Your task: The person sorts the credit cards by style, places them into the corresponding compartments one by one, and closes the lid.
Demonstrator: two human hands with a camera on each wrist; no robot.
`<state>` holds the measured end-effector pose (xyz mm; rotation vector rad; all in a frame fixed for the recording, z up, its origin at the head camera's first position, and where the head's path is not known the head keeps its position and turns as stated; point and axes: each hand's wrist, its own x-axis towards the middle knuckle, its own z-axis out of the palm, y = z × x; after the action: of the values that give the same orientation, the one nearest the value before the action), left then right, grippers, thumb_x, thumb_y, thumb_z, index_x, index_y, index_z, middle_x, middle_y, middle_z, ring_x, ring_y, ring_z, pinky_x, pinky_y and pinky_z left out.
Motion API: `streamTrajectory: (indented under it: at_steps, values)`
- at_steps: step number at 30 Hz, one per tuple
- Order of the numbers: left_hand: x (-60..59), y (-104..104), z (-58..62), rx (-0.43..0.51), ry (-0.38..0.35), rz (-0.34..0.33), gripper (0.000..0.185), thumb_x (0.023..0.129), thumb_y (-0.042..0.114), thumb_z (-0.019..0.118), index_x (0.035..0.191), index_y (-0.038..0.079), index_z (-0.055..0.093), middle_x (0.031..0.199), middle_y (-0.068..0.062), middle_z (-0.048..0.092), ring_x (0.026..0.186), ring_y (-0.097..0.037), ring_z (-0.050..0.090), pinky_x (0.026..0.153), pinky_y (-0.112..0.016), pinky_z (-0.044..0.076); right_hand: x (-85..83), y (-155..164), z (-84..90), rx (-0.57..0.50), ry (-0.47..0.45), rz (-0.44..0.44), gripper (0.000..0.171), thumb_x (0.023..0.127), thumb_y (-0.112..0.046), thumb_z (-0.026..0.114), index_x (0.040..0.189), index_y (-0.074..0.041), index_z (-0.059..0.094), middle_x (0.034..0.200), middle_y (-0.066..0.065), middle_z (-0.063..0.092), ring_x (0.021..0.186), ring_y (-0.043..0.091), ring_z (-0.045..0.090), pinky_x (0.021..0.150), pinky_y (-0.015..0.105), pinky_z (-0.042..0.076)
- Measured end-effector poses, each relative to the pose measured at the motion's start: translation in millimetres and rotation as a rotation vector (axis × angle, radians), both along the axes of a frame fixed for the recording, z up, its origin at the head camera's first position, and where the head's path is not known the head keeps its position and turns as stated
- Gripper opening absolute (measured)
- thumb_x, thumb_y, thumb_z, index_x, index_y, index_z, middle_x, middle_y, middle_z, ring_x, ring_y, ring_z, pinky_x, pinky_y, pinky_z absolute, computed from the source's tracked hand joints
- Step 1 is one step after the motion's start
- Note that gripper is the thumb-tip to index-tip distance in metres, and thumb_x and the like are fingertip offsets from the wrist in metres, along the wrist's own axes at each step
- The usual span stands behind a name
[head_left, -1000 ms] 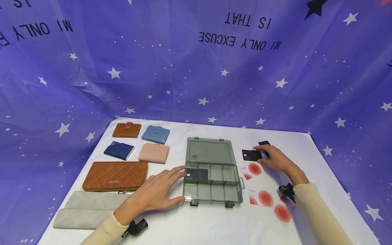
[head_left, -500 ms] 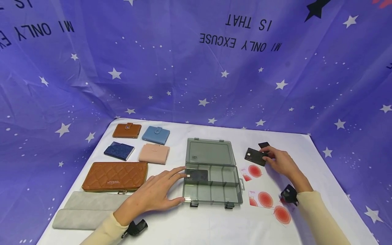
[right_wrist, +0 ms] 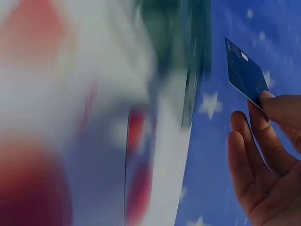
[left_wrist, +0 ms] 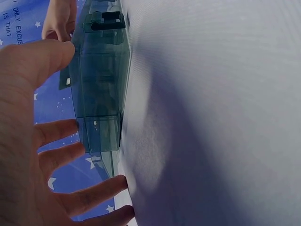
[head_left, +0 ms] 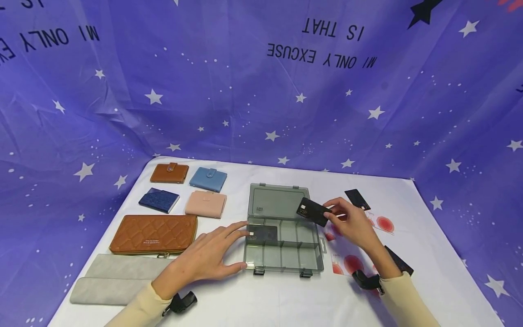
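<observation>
Black card point(head_left: 313, 211) pinched at its corner in my right hand point(head_left: 352, 223), held in the air over the right side of the open grey plastic box point(head_left: 282, 247); my left hand point(head_left: 204, 259) lies flat and spread against the box's left end, fingertips touching a second black card point(head_left: 263, 233) in the rear left compartment. Right of the box, white cards with red circles point(head_left: 383, 224) and another black card point(head_left: 357, 199) lie on the white table point(head_left: 286, 304). Wallets point(head_left: 153, 234) are laid out at left

Seven wallets point(head_left: 169, 173), three black cards point(head_left: 313, 211), one compartment box point(head_left: 282, 247).
</observation>
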<state>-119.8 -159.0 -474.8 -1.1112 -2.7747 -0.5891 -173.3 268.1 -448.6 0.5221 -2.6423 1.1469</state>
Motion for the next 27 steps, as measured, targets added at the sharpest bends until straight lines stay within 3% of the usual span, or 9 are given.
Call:
streamTrajectory:
  at_steps: [6,14,20,27]
  values:
    - [-1.0,-1,0.7,-0.004,-0.009,0.001,0.075,0.095,0.064,0.072,0.156,0.024,0.056,0.171,0.004,0.041,0.13,-0.023,0.064,0.083,-0.049,0.06,16.0,-48,0.8,0.013,0.011,0.118,0.023,0.095,-0.004,0.082,0.113,-0.014,0.073,0.092,-0.004,0.078,0.084,0.016,0.076,0.073,0.028,0.062]
    - [-1.3,0,0.7,-0.009,-0.023,0.002,0.076,0.094,0.065,0.072,0.156,0.025,0.056,0.17,0.006,0.042,0.129,-0.022,0.065,0.081,-0.048,0.06,21.8,-86,-14.2,0.103,-0.01,0.177,0.02,0.096,-0.012,0.083,0.113,-0.018,0.073,0.093,-0.009,0.078,0.086,0.012,0.075,0.073,0.028,0.062]
    - [-2.5,-1,0.5,-0.01,-0.015,-0.007,0.075,0.094,0.064,0.073,0.156,0.026,0.056,0.172,0.007,0.04,0.128,-0.019,0.064,0.083,-0.047,0.06,19.6,-102,-23.2,0.147,0.035,0.173,0.022,0.093,-0.011,0.086,0.11,-0.017,0.074,0.087,-0.009,0.078,0.078,0.007,0.074,0.07,0.028,0.061]
    - [-3.2,-3,-0.8,-0.001,0.036,-0.018,0.074,0.094,0.064,0.073,0.154,0.024,0.058,0.172,0.007,0.04,0.124,-0.017,0.066,0.079,-0.042,0.06,21.5,-113,-26.2,0.275,0.101,0.134,0.015,0.098,-0.022,0.082,0.112,-0.025,0.078,0.094,-0.011,0.08,0.073,0.0,0.071,0.066,0.027,0.057]
